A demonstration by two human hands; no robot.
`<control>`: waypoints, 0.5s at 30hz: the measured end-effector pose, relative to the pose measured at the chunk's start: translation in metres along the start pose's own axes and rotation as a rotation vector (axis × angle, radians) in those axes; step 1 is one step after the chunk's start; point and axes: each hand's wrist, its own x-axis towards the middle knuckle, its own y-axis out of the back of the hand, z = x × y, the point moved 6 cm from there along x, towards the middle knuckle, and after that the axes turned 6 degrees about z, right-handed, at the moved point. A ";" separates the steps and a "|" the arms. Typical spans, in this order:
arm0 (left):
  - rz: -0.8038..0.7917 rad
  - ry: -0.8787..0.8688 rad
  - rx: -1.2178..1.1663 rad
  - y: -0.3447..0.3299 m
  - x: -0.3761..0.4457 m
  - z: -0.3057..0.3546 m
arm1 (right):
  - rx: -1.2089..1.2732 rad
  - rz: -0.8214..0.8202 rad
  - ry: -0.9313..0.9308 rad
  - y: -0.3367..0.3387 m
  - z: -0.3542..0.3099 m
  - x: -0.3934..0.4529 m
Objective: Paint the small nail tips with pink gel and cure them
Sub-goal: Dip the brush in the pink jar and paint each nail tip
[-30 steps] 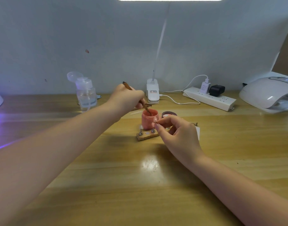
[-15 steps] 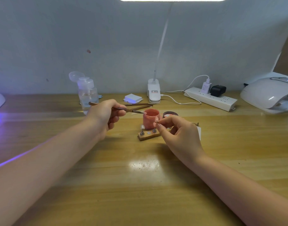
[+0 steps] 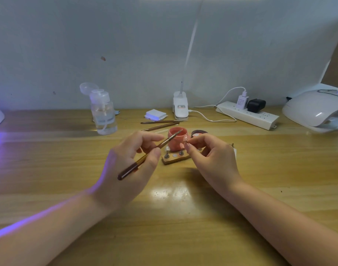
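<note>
Left hand (image 3: 131,162) holds a brush (image 3: 151,154); right hand (image 3: 212,158) pinches a nail tip (image 3: 184,144).

Bare tabletop (image 3: 164,217) nearside; gel jar (image 3: 176,140), wooden stand (image 3: 174,160), possibly lid crowd centre behind.

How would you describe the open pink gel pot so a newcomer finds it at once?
Start at the white clip lamp by the wall and come toward the hands. The pink gel pot stands behind the wooden nail stand. Unlike the dark lid to its right, it is taller and salmon-pink.
</note>
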 end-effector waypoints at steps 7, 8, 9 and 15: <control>-0.032 -0.116 0.037 -0.005 -0.006 0.005 | 0.003 -0.006 0.001 0.000 0.002 0.001; -0.026 -0.116 0.030 -0.004 -0.006 0.005 | 0.004 -0.005 0.002 0.000 0.002 0.001; -0.010 -0.108 0.022 -0.003 -0.006 0.004 | 0.006 -0.003 0.002 0.000 0.002 0.001; -0.015 -0.124 0.027 -0.005 -0.007 0.005 | 0.006 -0.007 0.013 0.000 0.002 0.000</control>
